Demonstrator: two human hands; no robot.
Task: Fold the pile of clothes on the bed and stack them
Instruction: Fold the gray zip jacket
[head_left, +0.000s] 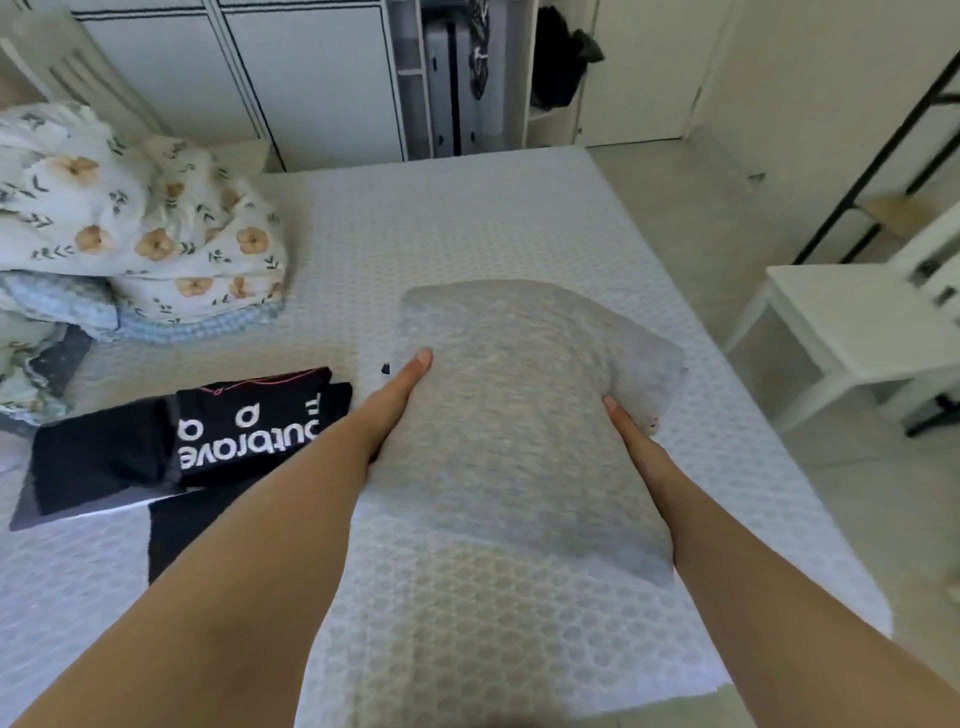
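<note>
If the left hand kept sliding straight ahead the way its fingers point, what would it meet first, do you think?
Probably nothing soon: the left hand points up along the grey garment's left edge, with only bare bed beyond as far as shown.

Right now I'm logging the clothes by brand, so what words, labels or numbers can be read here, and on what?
"outbrave", white letters seen upside down, on the folded black garment left of the left hand.
Further white letters above that word: partly hidden, unreadable.
Grey garment held between both hands: no text visible.
</note>
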